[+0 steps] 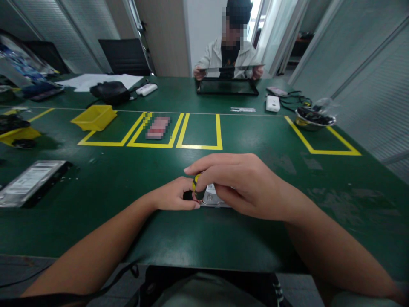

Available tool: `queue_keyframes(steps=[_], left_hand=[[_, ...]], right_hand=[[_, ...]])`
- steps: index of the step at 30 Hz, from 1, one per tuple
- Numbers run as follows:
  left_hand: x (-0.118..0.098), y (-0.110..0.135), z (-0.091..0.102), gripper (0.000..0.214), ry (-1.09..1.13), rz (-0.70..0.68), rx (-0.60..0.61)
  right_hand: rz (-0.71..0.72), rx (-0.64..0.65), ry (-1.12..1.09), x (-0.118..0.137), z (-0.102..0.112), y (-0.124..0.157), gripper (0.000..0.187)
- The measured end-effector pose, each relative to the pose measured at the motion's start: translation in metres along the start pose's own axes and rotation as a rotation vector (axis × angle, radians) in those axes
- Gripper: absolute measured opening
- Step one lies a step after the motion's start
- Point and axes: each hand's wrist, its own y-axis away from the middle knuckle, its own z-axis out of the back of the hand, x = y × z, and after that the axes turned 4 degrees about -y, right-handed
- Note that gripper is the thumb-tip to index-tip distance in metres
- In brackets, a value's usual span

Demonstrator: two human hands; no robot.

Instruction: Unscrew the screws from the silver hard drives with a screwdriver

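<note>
A silver hard drive (210, 198) lies on the green table close in front of me, mostly covered by my hands. My right hand (252, 183) is closed from above around the yellow-and-black handle of a screwdriver (198, 186), which stands roughly upright over the drive's left end. The screwdriver's tip is hidden. My left hand (172, 195) grips the drive's left end, thumb at the near edge and fingers beyond, beside the screwdriver.
Another hard drive (32, 183) lies at the left. Farther back are a yellow bin (96, 118), a pinkish flat object (158, 127) within yellow tape, and a metal bowl (315, 123) of dark parts. Opposite, a person (227, 55) holds a dark panel above a black frame (227, 87).
</note>
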Motion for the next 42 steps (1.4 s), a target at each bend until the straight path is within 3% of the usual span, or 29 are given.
queue_keyframes(steps=[10,21,35,42], left_hand=[[0.0033,0.0004,0.0006,0.022,-0.017,0.004,0.019],[-0.0006,-0.0003,-0.0015,0.020,-0.019,0.043,-0.046],[0.0064,0.0009,-0.0047,0.017,-0.056,-0.030,-0.030],[-0.0004,-0.0004,-0.0012,0.017,-0.013,0.012,-0.025]], right_hand=[[-0.030,0.012,0.010,-0.0003,0.0003,-0.0003,0.029],[0.004,0.022,0.127,0.0030,0.0038,-0.0020,0.030],[-0.114,0.044,0.176,0.0050,0.0025,-0.0020,0.025],[-0.032,0.039,0.137,0.0053,0.0026,-0.0017,0.027]])
